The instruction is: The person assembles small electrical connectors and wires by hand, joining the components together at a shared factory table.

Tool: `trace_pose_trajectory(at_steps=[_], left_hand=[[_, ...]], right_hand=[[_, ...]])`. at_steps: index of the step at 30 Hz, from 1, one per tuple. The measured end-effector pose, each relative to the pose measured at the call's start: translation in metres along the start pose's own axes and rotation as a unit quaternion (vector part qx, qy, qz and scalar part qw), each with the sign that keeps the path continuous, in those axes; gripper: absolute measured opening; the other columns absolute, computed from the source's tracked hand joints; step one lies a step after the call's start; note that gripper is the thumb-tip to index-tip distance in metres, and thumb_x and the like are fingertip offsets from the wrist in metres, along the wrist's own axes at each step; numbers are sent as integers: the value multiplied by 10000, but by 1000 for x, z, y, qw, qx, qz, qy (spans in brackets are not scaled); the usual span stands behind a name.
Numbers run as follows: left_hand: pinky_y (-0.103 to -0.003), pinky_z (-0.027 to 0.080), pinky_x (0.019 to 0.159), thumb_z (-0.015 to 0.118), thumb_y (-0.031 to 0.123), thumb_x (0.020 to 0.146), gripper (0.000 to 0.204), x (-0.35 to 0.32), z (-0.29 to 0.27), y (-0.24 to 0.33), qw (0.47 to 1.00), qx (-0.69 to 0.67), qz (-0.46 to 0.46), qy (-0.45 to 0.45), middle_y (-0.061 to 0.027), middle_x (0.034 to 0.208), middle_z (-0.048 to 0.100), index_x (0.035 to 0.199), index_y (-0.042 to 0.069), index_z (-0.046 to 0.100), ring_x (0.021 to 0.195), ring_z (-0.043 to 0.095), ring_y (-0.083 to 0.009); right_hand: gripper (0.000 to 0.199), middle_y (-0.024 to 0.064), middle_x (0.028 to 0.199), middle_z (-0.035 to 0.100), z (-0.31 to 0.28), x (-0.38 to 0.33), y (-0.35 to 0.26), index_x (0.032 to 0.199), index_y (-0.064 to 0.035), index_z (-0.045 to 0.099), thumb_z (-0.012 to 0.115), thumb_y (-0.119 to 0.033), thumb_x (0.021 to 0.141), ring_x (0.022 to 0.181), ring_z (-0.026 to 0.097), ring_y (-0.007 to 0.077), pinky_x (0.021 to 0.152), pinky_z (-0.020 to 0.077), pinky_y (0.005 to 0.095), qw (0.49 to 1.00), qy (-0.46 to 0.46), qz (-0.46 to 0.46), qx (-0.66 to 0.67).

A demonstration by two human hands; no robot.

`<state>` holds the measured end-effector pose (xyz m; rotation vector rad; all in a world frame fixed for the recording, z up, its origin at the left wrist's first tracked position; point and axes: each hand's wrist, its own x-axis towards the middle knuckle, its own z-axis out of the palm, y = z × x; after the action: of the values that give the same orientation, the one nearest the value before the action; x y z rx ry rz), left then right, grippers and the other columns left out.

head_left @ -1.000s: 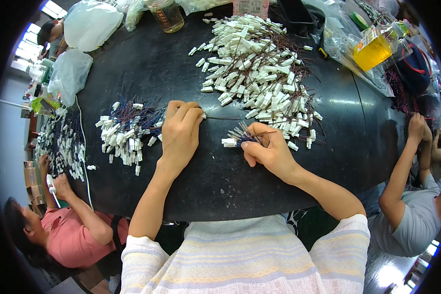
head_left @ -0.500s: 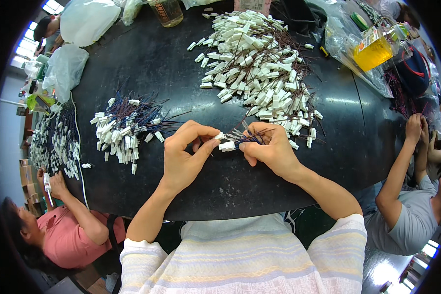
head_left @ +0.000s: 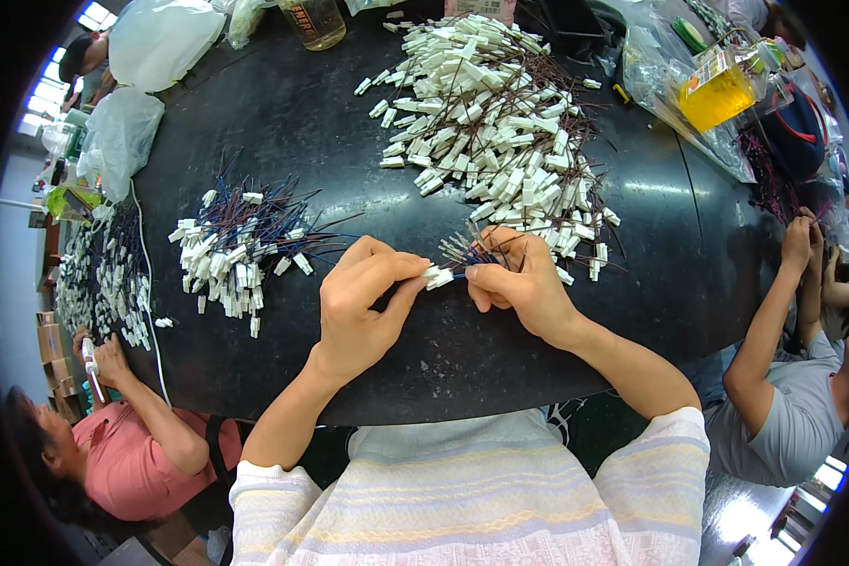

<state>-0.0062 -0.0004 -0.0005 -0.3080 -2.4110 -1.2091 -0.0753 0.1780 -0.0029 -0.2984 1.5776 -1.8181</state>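
- Head view: the small white connector (head_left: 437, 276) sits at mid-table on the black table (head_left: 349, 123), pinched at its left end by the fingertips of the left hand (head_left: 363, 302).
- The right hand (head_left: 519, 283) is closed around a bundle of blue and brown wires (head_left: 469, 250) just right of the connector, thumb and forefinger meeting at its right end. Both hands are clamped on the work, nearly touching.
- The connector's long axis runs left to right, straight between the two hands; the wires fan up and away from it, toward the far side of the table.
- Left of the connector lies a small heap of white connectors on blue wires (head_left: 241, 245), nearer the left hand.
- Beyond the connector, up and to the right, spreads a far larger heap of white connectors on brown wires (head_left: 500, 123), its near edge just behind the right hand.
- Containers: clear plastic bags (head_left: 160, 42) far up-left of the connector, contents unclear; a clear bag holding a yellow box (head_left: 722, 94) far up-right.
- Other people work at the table's left (head_left: 132, 443) and right (head_left: 783, 377) edges.
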Motion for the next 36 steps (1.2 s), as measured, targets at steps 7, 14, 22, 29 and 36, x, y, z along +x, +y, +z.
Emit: trace_pose_trajectory(at_steps=[7,14,22,29,36], left_hand=[[-218,376,491,672,-86,655,205,-2,-3,-2,999,8,-25,23,-60,744,616,835,8,645,640,533,-123],[-270,444,543,672,-86,624,185,0,-1,3,1000,5,-8,15,-92,729,628,789,-15,626,636,560,-196],[-269,447,546,671,-87,622,182,0,1,4,999,20,9,25,-91,743,637,782,-13,626,632,557,-199],[-273,448,539,677,-83,601,197,1,2,2,997,39,64,6,-96,756,642,779,-18,625,631,556,-206],[-273,461,550,673,-95,619,191,-5,10,1,995,53,83,-2,-114,760,645,793,-33,622,634,575,-215]], right_hand=[[37,25,565,542,1,-1,1,725,-3,548,575,-26,732,484,497,64,459,363,202,1000,-6,-5,-20],[46,23,564,539,1,1,5,713,3,547,586,-20,721,471,503,65,439,369,202,998,-20,-20,-49],[45,23,573,546,1,-2,-3,717,1,554,592,-23,717,477,503,62,449,374,197,998,-30,-3,-56],[49,23,582,560,-3,0,2,730,1,563,590,-39,738,493,506,56,466,378,200,1000,-4,3,-12],[82,16,552,550,4,-1,7,717,-11,567,605,-70,760,487,500,53,452,369,203,997,12,-30,-64]])
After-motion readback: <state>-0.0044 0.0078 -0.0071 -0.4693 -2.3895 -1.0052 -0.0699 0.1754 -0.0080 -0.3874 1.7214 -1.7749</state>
